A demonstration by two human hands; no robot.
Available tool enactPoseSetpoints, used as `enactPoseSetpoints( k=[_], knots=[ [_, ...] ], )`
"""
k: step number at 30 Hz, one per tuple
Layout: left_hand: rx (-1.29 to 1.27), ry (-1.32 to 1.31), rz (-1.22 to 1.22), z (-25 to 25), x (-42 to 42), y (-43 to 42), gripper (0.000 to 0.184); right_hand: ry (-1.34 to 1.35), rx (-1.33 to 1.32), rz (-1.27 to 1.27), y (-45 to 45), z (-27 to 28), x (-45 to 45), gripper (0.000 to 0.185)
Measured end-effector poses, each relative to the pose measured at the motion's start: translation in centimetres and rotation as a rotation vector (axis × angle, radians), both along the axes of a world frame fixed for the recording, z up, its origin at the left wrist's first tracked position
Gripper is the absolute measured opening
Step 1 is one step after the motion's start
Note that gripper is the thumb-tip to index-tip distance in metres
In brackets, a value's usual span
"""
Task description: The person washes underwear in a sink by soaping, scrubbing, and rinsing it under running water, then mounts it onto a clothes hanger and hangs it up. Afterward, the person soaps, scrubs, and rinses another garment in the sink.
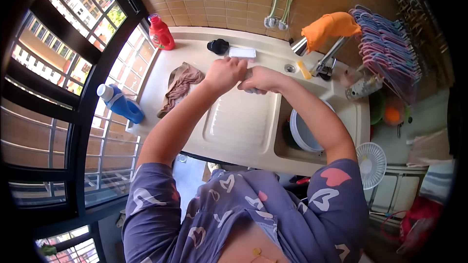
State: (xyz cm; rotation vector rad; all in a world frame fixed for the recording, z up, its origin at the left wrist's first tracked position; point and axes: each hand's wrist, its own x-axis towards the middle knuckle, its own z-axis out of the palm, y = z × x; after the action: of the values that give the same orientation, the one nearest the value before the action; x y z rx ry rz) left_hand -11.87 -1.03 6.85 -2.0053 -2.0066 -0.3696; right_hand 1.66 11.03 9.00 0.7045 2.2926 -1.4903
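Above the ribbed washboard (239, 122) of the sink counter, my two hands meet, fingers curled. My left hand (225, 74) is closed, its knuckles up against my right hand (261, 79). A small greyish cloth (252, 90) shows between and below the fingers; most of it is hidden in the grip of both hands. To the left of my left hand lies a crumpled brown cloth (181, 87). Just beyond the hands are a white soap-like block (242, 52) and a small black item (218, 46) whose kind I cannot make out.
A red bottle (161, 33) and a blue bottle (120, 103) stand along the window side. On the right, a whitish bucket (309, 129) sits in the basin, below a faucet (327, 63) draped with an orange cloth (331, 29). Many hangers (387, 44) hang at the wall.
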Motion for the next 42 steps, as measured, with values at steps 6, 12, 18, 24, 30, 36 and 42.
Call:
enactPoseSetpoints(
  k=[6, 12, 18, 24, 30, 36, 42],
  knots=[
    [-0.415, -0.311, 0.384, 0.6, 1.7, 0.8, 0.030, 0.150, 0.804, 0.110, -1.3, -0.8, -0.7, 0.020],
    [-0.408, -0.691, 0.418, -1.6, 3.0, 0.5, 0.027, 0.556, 1.206, 0.402, 1.1, -2.2, 0.0, 0.005],
    [-0.634, -1.998, 0.363, -0.9, 6.0, -0.2, 0.036, 1.143, 1.392, 0.643, 3.0, -0.8, 0.4, 0.010],
    [-0.839, -2.548, 0.214, -2.4, 7.7, -0.9, 0.033, 1.170, 1.318, 0.517, 3.1, -3.7, 2.1, 0.009],
    [-0.890, -2.863, -0.048, -5.8, 9.4, -1.4, 0.030, 1.132, 1.184, 0.272, 1.9, -8.5, 4.6, 0.018],
    [-0.641, -2.219, 0.409, -7.9, 7.6, -1.8, 0.016, 0.562, 0.758, -0.169, -0.9, -9.4, 9.1, 0.056],
    [-0.206, -1.940, 0.081, -7.1, 5.3, -3.1, 0.023, 0.651, -0.032, -0.491, -4.0, -9.4, 13.1, 0.070]
  ],
)
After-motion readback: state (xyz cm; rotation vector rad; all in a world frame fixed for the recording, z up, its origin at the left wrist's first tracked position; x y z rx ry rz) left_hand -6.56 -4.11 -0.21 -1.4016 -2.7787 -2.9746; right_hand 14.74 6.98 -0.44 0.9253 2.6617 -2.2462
